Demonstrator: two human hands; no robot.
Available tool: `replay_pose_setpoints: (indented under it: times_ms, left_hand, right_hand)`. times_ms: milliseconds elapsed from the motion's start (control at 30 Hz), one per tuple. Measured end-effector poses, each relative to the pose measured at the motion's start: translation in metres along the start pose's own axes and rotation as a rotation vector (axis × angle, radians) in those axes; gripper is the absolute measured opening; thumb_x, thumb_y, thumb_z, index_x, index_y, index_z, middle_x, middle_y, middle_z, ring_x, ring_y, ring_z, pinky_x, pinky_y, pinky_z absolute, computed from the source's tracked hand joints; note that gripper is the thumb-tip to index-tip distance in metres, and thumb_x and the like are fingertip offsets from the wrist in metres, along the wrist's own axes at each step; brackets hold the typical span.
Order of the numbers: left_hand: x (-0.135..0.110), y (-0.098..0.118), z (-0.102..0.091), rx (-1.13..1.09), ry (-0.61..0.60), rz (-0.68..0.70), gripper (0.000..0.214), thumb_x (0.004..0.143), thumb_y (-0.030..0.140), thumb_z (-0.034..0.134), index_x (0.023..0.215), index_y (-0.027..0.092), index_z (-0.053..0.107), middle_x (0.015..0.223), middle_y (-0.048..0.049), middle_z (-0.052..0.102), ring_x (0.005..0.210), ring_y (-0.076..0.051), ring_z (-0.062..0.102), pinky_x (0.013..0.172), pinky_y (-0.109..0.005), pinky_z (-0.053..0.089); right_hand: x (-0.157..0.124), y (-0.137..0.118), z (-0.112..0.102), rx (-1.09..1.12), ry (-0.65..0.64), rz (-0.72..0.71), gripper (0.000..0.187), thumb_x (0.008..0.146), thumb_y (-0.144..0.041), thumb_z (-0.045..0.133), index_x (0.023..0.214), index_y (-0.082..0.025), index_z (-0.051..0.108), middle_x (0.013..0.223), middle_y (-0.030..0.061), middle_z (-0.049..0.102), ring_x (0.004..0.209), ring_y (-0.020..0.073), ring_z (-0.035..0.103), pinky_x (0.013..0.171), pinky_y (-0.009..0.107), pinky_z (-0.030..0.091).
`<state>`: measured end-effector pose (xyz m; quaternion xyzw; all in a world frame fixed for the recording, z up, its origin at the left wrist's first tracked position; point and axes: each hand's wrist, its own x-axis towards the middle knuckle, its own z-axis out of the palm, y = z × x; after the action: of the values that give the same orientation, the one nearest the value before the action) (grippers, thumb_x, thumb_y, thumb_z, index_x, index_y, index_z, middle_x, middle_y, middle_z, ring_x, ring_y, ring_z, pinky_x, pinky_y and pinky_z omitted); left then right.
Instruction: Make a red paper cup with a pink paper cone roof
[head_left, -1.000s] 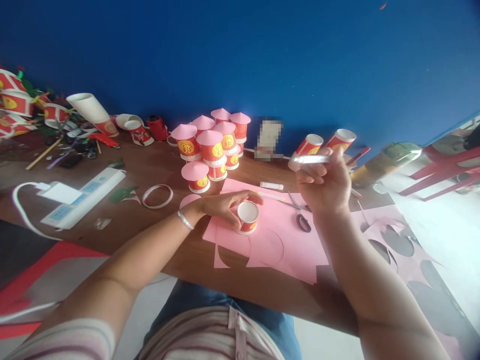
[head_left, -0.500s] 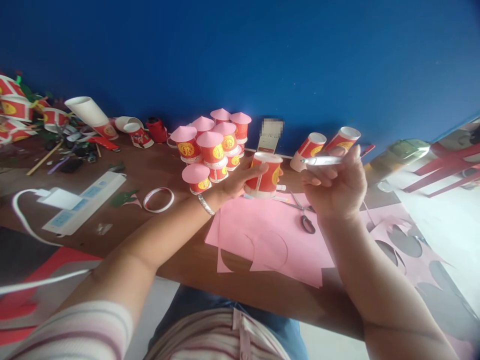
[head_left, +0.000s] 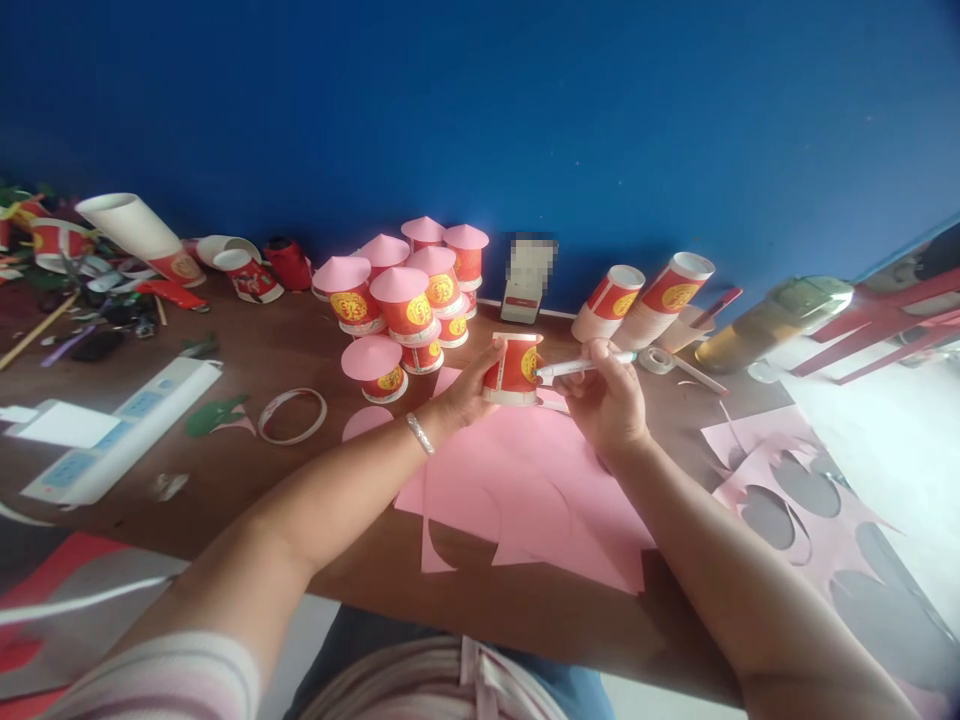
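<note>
My left hand (head_left: 474, 388) is closed around a red paper cup (head_left: 516, 368) with a yellow emblem, held above the pink paper sheets (head_left: 517, 490). My right hand (head_left: 609, 400) grips a slim white pen (head_left: 574, 368) between thumb and fingers. The pen's left end is close to the cup's right side; whether they touch I cannot tell. A teal tip shows at its right end. Left of the cup stand several red cups (head_left: 409, 312) topped with pink paper cones.
Two cup stacks (head_left: 667, 300), a tape roll (head_left: 658, 360) and a bottle (head_left: 772, 320) stand right. A phone (head_left: 527, 280) leans by the blue wall. Pink offcuts (head_left: 787, 500) lie right; a paper ring (head_left: 292, 417), a power strip (head_left: 120, 435) and clutter lie left.
My right hand has come down and left, bringing the pen beside the cup. The pen's teal end now points right instead of left. The left hand still holds the cup, slightly lower.
</note>
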<state>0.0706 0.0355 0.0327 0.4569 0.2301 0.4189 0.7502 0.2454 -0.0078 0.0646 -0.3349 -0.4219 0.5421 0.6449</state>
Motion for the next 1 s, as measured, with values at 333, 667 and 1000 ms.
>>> replay_pose_setpoints:
  times_ms: [333, 667, 1000]
  left_hand:
    - [0.007, -0.004, -0.012, -0.096, 0.053, -0.008, 0.06, 0.087, 0.072, 0.071, 0.116, 0.019, 0.072, 0.107, -0.0112, 0.077, 0.101, -0.028, 0.074, 0.084, -0.043, 0.064]
    - [0.011, -0.009, -0.021, -0.042, 0.056, 0.1, 0.055, 0.084, 0.064, 0.079, 0.11, 0.016, 0.072, 0.101, -0.0077, 0.076, 0.09, -0.02, 0.072, 0.083, -0.035, 0.059]
    - [0.007, -0.002, -0.017, 0.036, 0.104, 0.111, 0.054, 0.076, 0.064, 0.087, 0.095, 0.016, 0.072, 0.087, -0.0038, 0.074, 0.079, -0.017, 0.07, 0.076, -0.031, 0.054]
  right_hand:
    - [0.001, 0.016, -0.006, -0.106, 0.041, -0.046, 0.04, 0.083, -0.059, 0.081, 0.08, -0.025, 0.06, 0.06, -0.0042, 0.055, 0.054, 0.0122, 0.049, 0.054, 0.029, 0.045]
    - [-0.032, 0.024, -0.006, -0.765, -0.299, -0.538, 0.012, 0.093, -0.035, 0.073, 0.099, -0.028, 0.064, 0.087, 0.0041, 0.069, 0.076, 0.0209, 0.064, 0.069, 0.036, 0.052]
    - [-0.033, 0.041, -0.005, -0.993, -0.434, -0.898, 0.022, 0.101, -0.022, 0.058, 0.123, -0.024, 0.061, 0.094, 0.0059, 0.069, 0.082, 0.0216, 0.07, 0.067, 0.035, 0.059]
